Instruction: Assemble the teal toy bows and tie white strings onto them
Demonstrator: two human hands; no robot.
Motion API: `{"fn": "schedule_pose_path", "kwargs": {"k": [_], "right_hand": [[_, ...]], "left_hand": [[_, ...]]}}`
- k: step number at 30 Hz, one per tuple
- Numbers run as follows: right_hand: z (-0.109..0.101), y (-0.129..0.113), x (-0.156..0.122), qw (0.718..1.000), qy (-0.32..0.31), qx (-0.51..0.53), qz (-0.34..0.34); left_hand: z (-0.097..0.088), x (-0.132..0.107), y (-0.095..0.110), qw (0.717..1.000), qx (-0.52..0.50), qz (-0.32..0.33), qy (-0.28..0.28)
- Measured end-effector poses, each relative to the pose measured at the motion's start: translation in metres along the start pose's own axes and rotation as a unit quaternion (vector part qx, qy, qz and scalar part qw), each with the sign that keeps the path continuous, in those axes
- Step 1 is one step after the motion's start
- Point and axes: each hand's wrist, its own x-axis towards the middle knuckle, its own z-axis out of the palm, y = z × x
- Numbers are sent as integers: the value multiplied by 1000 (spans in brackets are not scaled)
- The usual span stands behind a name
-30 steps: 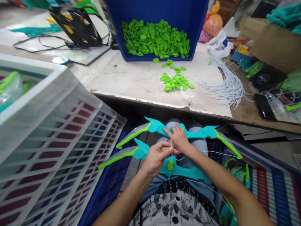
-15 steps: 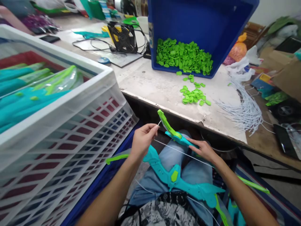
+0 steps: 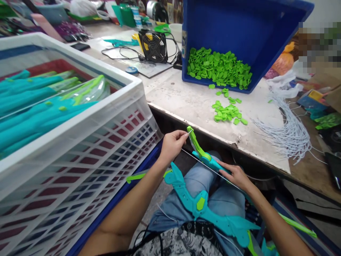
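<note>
I hold a teal and green toy bow (image 3: 206, 160) above my lap. My left hand (image 3: 172, 145) pinches the end of a white string (image 3: 210, 171) at the bow's green upper tip. Lower down, my right hand (image 3: 236, 176) grips the bow's teal middle part. The string runs taut from the tip past my right hand. A second teal bow (image 3: 202, 206) lies across my jeans, close to my waist.
A white crate (image 3: 80, 142) of finished teal bows stands at my left. On the table are a blue bin (image 3: 239, 39) of green plastic pieces, a loose pile of green pieces (image 3: 227, 113), a bundle of white strings (image 3: 289, 129) and a small black fan (image 3: 154, 46).
One second ago both hands worked the string at the bow's middle on my lap. The bow has since been tilted up, and my left hand has carried the string end to its green tip.
</note>
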Motion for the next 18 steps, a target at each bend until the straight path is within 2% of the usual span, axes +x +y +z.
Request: {"fn": "schedule_pose_path", "kwargs": {"k": [3, 6, 10, 13, 15, 16, 18], "right_hand": [[2, 1, -1, 1000, -5, -11, 2], [6, 4, -4, 1000, 2, -30, -5], [9, 5, -11, 998, 24, -56, -33], [3, -6, -3, 989, 121, -75, -50], [-4, -25, 16, 974, 206, -70, -69], [-7, -37, 29, 967, 232, -58, -87], [-13, -63, 61, 961, 241, -19, -131]], "left_hand": [[3, 1, -3, 999, -32, 1, -8], [6, 5, -5, 992, -126, -21, -18], [6, 12, -5, 970, -217, -71, -79], [4, 11, -5, 965, -229, -87, -89], [2, 8, -6, 964, -235, -89, -87], [1, 6, -6, 963, -237, -89, -88], [0, 1, -7, 963, -237, -89, -93]]}}
